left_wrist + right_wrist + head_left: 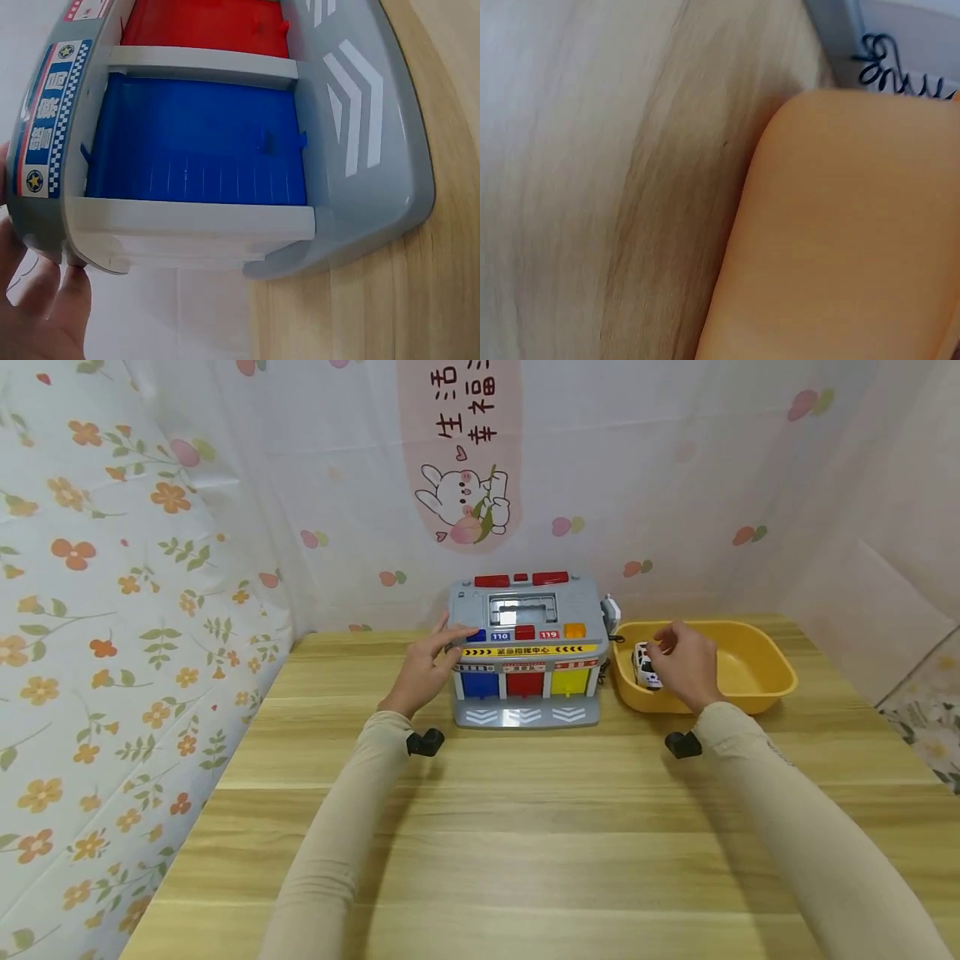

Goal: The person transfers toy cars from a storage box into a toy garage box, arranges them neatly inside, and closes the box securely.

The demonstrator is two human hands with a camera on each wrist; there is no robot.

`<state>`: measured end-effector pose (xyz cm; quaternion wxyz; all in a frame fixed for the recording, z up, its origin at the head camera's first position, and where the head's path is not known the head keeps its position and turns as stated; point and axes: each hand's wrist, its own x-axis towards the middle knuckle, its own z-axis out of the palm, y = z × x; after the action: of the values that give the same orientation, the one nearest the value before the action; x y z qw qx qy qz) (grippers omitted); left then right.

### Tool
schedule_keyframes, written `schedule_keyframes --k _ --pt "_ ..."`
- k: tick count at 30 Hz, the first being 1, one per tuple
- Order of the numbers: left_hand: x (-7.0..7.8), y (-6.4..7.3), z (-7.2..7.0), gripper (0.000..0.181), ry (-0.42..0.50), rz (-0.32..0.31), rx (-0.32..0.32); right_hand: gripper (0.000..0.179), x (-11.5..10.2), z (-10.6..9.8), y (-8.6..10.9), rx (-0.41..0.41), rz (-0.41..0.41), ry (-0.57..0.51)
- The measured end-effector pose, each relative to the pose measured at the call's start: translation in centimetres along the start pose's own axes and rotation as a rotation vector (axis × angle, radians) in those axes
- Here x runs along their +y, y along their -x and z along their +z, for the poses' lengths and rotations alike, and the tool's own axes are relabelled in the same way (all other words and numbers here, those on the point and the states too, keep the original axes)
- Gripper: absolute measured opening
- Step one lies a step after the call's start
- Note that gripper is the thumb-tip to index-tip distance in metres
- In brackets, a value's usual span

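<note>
A grey toy rescue station (525, 652) stands on the table, with blue, red and yellow doors along its front. My left hand (423, 668) is at its upper left corner, the fingers stretched over the edge beside the blue button (476, 635). In the left wrist view, fingers (67, 307) touch the station's side near the blue door (199, 142). Over the left part of a yellow basin (750, 664), my right hand (686, 664) pinches a small white toy car (647, 667) with dark windows. The right wrist view shows the basin's outer wall (840, 225) but no fingers.
A white toy handset (611, 612) hangs on the station's right side, and its black coiled cord (900, 79) runs down close to the basin. Behind them a printed cloth (337, 485) covers the wall. The wooden table (525, 843) extends in front.
</note>
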<state>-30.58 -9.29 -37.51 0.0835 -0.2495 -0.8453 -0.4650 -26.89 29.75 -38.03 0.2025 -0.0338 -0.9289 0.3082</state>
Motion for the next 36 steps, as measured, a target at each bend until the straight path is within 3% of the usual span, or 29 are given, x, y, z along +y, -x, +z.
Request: schedule_keyframes --k 4,9,15,19,27,36 --pt "0.1 0.2 0.2 0.036 -0.02 0.02 0.028 0.028 0.6 0.2 -0.3 -0.026 0.025 0.039" --pt "0.2 0.2 0.2 0.035 -0.029 0.018 0.028 0.037 1.1 0.4 -0.5 -0.142 0.091 0.097" --pt "0.4 0.1 -0.2 0.036 -0.002 -0.033 -0.009 0.055 1.4 0.5 -0.9 -0.307 0.171 0.188" --pt "0.7 0.0 -0.5 0.038 0.005 -0.065 -0.026 0.062 1.4 0.6 -1.2 -0.375 0.227 0.214" --pt "0.6 0.1 -0.4 0.042 0.001 -0.064 -0.031 0.063 1.4 0.6 -1.5 -0.432 0.262 0.225" --pt "0.7 0.3 -0.3 0.04 0.052 -0.083 -0.03 0.077 1.7 0.8 -1.9 -0.484 0.268 0.277"
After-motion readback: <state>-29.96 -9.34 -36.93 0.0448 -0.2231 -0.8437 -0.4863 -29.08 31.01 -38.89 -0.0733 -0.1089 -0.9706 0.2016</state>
